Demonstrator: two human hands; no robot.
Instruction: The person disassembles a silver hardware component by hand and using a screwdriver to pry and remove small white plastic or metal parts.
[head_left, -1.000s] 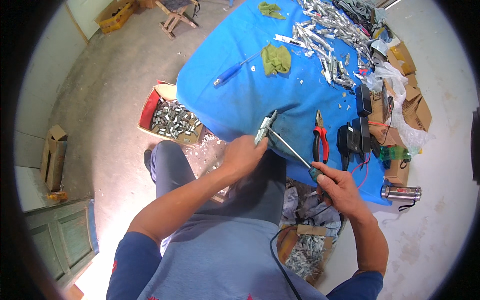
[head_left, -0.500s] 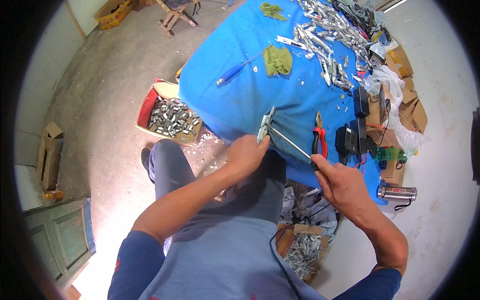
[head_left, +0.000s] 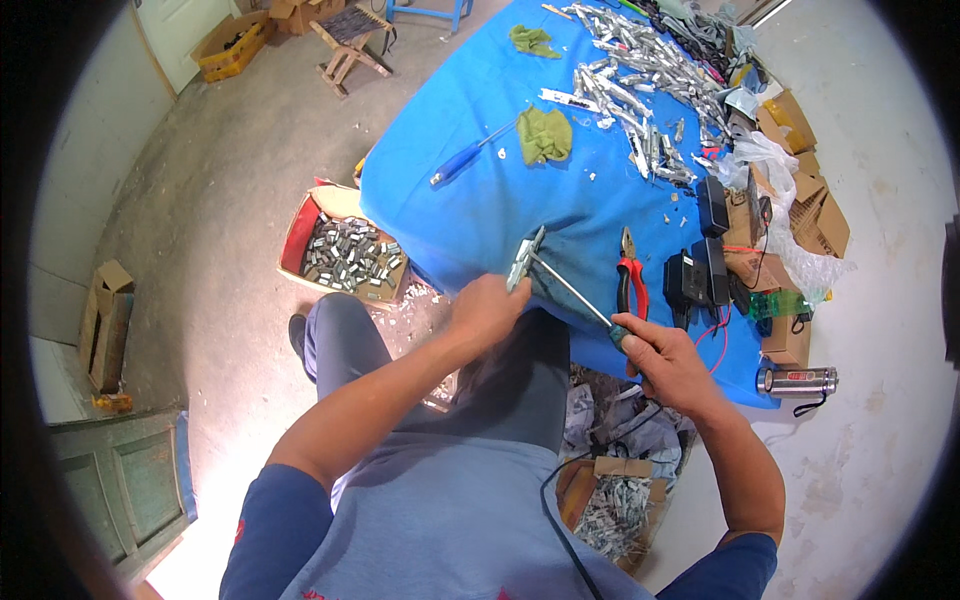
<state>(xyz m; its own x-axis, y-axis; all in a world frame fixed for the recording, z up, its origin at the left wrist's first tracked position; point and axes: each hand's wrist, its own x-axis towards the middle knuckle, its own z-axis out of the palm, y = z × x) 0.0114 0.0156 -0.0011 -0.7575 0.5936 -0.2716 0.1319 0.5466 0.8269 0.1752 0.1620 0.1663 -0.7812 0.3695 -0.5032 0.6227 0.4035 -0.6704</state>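
Observation:
My left hand [head_left: 486, 312] is closed around the lower end of a narrow silver metal strip-like part [head_left: 522, 264], which tilts up over the near edge of the blue cloth. In my right hand [head_left: 664, 362] is a screwdriver [head_left: 573, 290] with a long thin shaft and a dark green handle. Its tip meets the side of the metal part; whether it sits in a slot I cannot tell. Just beyond my right hand lie pliers [head_left: 630, 275] with red and black handles.
The blue cloth [head_left: 420, 205] carries a blue-handled screwdriver [head_left: 462, 162], green rags [head_left: 545, 135], a heap of silver parts [head_left: 655, 75] and black adapters [head_left: 686, 282]. A steel flask [head_left: 800, 382] lies at the right. Below left stands a box [head_left: 295, 240] of small metal pieces.
The whole view has shifted slightly. My right hand has come a little left and more of the screwdriver's handle shows. The metal part leans more to the right.

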